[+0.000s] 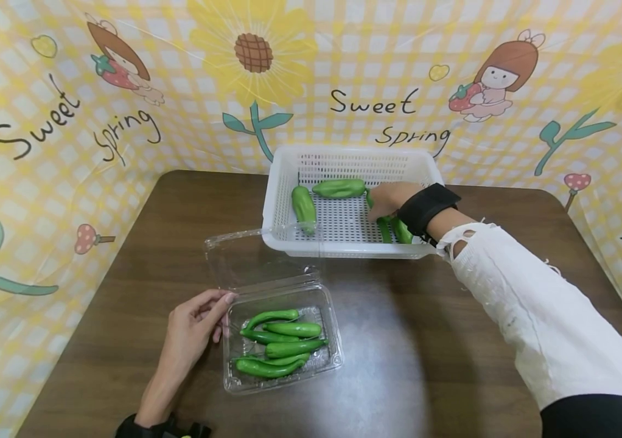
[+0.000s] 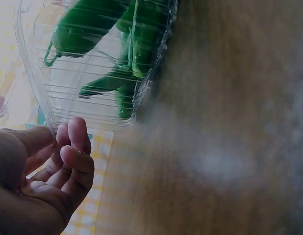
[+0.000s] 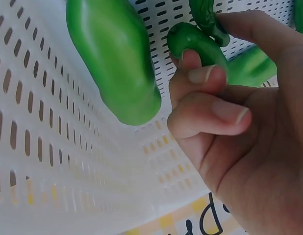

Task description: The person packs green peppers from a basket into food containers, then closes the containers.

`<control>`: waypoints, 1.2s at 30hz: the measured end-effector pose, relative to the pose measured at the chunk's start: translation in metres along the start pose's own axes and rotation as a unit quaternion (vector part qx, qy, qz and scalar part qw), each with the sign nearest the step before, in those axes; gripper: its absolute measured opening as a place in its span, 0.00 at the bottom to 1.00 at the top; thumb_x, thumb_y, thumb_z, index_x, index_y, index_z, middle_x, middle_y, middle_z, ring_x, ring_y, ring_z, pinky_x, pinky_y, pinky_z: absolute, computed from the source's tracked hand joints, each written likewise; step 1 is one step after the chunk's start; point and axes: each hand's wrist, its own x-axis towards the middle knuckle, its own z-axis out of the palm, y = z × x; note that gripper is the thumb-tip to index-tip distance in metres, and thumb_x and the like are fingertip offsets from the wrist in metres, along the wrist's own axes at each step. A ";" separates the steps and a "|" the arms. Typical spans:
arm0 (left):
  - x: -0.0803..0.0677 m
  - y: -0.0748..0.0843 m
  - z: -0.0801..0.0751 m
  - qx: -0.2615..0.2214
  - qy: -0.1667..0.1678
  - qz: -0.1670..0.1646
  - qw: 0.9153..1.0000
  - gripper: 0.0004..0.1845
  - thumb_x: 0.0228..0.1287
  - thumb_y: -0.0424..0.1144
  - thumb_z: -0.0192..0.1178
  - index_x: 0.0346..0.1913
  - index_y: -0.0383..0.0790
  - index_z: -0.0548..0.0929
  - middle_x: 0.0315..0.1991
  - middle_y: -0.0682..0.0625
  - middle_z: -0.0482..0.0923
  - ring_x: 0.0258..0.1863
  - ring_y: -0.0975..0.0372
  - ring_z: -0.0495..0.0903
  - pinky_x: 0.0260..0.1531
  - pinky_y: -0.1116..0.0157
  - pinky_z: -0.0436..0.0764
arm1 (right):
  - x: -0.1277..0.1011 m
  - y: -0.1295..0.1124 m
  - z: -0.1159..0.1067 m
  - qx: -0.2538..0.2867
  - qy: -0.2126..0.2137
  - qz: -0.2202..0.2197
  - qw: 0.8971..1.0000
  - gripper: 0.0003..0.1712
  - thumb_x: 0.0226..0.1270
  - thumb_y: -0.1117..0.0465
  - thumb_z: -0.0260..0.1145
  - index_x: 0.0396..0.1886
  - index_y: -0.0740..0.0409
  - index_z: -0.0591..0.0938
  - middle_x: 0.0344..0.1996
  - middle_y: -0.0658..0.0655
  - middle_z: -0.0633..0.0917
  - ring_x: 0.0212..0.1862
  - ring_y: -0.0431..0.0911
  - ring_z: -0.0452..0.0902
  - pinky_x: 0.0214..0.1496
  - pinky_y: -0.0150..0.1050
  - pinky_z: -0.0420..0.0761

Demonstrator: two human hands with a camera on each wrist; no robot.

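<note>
Right hand (image 1: 384, 201) pinching a green pepper (image 3: 195, 41) in the far white basket (image 1: 278, 188).
Left hand (image 2: 48, 181), loosely curled and holding nothing, rests beside the clear box (image 1: 280, 331) near the table (image 1: 426, 365) front; likely risk: smooth pepper slipping from a fingertip pinch.

Left hand (image 1: 193, 331) lies loosely curled, holding nothing; right hand (image 1: 386, 201), arm outstretched, pinches with curled fingers.
</note>
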 end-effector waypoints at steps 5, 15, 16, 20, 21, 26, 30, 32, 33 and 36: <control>0.000 0.001 0.000 0.004 0.001 -0.001 1.000 0.11 0.71 0.44 0.60 0.44 0.40 0.86 0.21 0.44 0.81 0.13 0.56 0.77 0.13 0.63 0.78 | -0.002 0.000 -0.001 0.000 0.003 -0.006 1.000 0.16 0.68 0.50 0.62 0.27 0.55 0.73 0.11 0.47 0.67 0.14 0.40 0.62 0.20 0.32 0.65; -0.002 0.001 -0.001 0.003 -0.001 0.000 1.000 0.11 0.71 0.44 0.60 0.45 0.41 0.86 0.21 0.43 0.81 0.13 0.56 0.77 0.13 0.63 0.78 | -0.005 0.003 -0.003 0.008 0.016 -0.003 1.000 0.17 0.68 0.48 0.64 0.31 0.56 0.75 0.18 0.50 0.71 0.18 0.42 0.66 0.21 0.33 0.67; -0.002 0.001 -0.001 0.003 -0.001 0.000 1.000 0.11 0.71 0.44 0.60 0.45 0.41 0.86 0.21 0.43 0.81 0.14 0.56 0.78 0.13 0.63 0.78 | -0.005 0.002 -0.004 0.005 0.019 -0.006 1.000 0.17 0.68 0.47 0.64 0.33 0.57 0.75 0.20 0.51 0.72 0.19 0.42 0.67 0.22 0.34 0.67; -0.002 0.002 -0.001 0.003 -0.003 0.001 1.000 0.11 0.72 0.44 0.60 0.45 0.41 0.86 0.21 0.43 0.81 0.14 0.57 0.78 0.13 0.63 0.78 | -0.009 0.002 -0.006 -0.005 0.039 -0.012 0.999 0.18 0.69 0.46 0.65 0.36 0.58 0.76 0.23 0.52 0.73 0.21 0.43 0.68 0.25 0.34 0.68; -0.002 0.002 -0.001 0.004 -0.003 0.001 1.000 0.11 0.72 0.45 0.60 0.45 0.41 0.86 0.21 0.43 0.81 0.14 0.57 0.78 0.13 0.63 0.78 | -0.010 0.002 -0.007 -0.005 0.041 -0.011 0.999 0.18 0.69 0.46 0.64 0.35 0.57 0.76 0.23 0.52 0.73 0.22 0.43 0.68 0.25 0.35 0.69; -0.002 0.002 -0.001 0.006 -0.003 0.002 1.000 0.11 0.72 0.45 0.59 0.45 0.41 0.86 0.21 0.43 0.81 0.13 0.58 0.77 0.13 0.63 0.78 | -0.014 0.001 -0.011 -0.001 0.052 -0.014 0.999 0.19 0.69 0.46 0.64 0.29 0.55 0.74 0.24 0.52 0.73 0.24 0.44 0.70 0.28 0.35 0.70; -0.002 0.001 -0.001 0.003 -0.002 0.002 1.000 0.11 0.72 0.45 0.60 0.45 0.41 0.86 0.21 0.43 0.81 0.13 0.58 0.78 0.13 0.63 0.78 | -0.018 0.001 -0.016 -0.008 0.061 -0.027 0.998 0.20 0.69 0.46 0.64 0.28 0.55 0.72 0.24 0.52 0.74 0.25 0.44 0.70 0.29 0.34 0.70; -0.002 0.001 -0.001 0.002 -0.002 0.002 1.000 0.11 0.71 0.45 0.60 0.45 0.41 0.86 0.21 0.43 0.81 0.13 0.57 0.78 0.13 0.63 0.78 | -0.019 0.001 -0.018 -0.017 0.066 -0.034 0.997 0.20 0.69 0.46 0.64 0.28 0.56 0.72 0.24 0.52 0.74 0.25 0.44 0.70 0.29 0.34 0.69; -0.002 0.001 -0.001 0.002 -0.002 0.001 1.000 0.11 0.71 0.45 0.60 0.45 0.41 0.86 0.21 0.43 0.81 0.13 0.57 0.78 0.13 0.63 0.78 | -0.020 0.001 -0.019 -0.020 0.067 -0.035 0.997 0.20 0.69 0.46 0.64 0.29 0.56 0.72 0.25 0.52 0.74 0.26 0.44 0.71 0.30 0.34 0.69; -0.002 0.001 -0.002 0.000 -0.003 -0.001 1.000 0.12 0.71 0.45 0.60 0.45 0.41 0.86 0.22 0.42 0.81 0.13 0.57 0.78 0.13 0.63 0.78 | -0.021 0.000 -0.020 -0.030 0.065 -0.037 0.997 0.20 0.69 0.46 0.64 0.29 0.57 0.73 0.25 0.52 0.74 0.27 0.44 0.71 0.30 0.34 0.69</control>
